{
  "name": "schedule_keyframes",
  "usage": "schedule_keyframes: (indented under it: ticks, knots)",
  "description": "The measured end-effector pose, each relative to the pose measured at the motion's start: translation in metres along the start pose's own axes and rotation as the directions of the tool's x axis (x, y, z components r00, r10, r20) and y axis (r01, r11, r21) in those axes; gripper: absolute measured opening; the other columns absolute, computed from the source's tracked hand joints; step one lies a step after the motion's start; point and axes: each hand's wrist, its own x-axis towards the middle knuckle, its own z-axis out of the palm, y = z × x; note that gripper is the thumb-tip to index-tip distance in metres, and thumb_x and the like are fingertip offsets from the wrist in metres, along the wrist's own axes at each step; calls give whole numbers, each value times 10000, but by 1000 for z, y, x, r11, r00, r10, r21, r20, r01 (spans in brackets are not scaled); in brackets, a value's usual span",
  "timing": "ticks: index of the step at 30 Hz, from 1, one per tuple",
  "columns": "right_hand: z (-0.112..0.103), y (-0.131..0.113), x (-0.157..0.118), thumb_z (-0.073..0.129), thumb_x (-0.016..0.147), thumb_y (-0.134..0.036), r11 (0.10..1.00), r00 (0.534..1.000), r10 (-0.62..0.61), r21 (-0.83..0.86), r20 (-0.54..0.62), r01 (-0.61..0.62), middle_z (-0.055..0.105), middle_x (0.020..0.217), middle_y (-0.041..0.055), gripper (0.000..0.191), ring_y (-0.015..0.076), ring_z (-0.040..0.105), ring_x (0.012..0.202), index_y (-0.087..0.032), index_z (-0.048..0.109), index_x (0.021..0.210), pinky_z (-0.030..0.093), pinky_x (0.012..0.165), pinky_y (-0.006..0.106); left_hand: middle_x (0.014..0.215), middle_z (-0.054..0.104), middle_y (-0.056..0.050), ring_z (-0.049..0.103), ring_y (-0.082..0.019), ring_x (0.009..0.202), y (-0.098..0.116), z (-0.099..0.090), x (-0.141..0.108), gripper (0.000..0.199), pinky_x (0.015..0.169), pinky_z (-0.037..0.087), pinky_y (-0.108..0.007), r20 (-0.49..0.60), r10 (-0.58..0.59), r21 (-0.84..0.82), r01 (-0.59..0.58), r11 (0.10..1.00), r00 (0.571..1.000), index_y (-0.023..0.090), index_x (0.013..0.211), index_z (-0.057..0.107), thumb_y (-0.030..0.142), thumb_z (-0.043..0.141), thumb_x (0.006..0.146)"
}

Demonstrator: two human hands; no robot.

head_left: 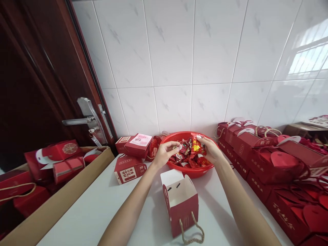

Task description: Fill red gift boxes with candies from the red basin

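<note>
A red basin point(191, 174) full of red-wrapped candies stands against the tiled wall. Over its right side, my right hand point(208, 148) is closed on a red and gold candy packet point(196, 145). My left hand point(165, 153) is at the basin's left side, its thumb and fingers pinched on a small wrapped candy point(181, 147). In front of the basin, between my forearms, an open red gift box point(183, 212) stands with its flaps up, a white inside and a rope handle hanging at the front.
Closed red boxes point(130, 169) sit left of the basin. Stacked red boxes point(258, 160) line the right side of the white table point(94, 205). At the left, a cardboard carton point(58, 196) holds more red boxes beside a dark door point(51, 68).
</note>
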Motion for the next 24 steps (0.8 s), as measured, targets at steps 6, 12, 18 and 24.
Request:
schedule_keyframes:
  ticks: [6,12,18,24]
  knots:
    - [20,-14,-21,881,629,-310,990,993,-20,-133,116,35,753,780,45,289,180,695,675,-167,727,828,582,620,260,1096,750,-103,695,-271,1009,24,-1,-9,424,897,563,-374,42,38,31,-39,999,998,162,1007,767,430,824,683]
    - [34,-24,-43,893,624,-384,961,980,-41,-261,195,92,750,825,50,370,198,698,730,-163,723,867,578,636,280,1028,756,-91,707,-258,944,42,1,-17,379,813,579,-337,47,67,56,-70,996,997,142,1003,755,387,788,717]
    - [35,-37,-59,853,699,-418,891,965,-129,-400,229,214,711,772,25,320,156,643,690,-171,717,850,522,602,248,985,752,-62,697,-222,892,62,-10,-29,260,797,555,-305,211,60,210,-105,972,976,159,967,762,290,742,744]
    - [35,-45,-69,829,730,-450,827,939,-257,-451,227,336,691,775,22,318,151,631,713,-177,713,845,508,625,237,916,754,-51,704,-215,795,80,-22,-42,264,706,516,-270,467,-160,481,-99,871,870,199,981,786,323,752,751]
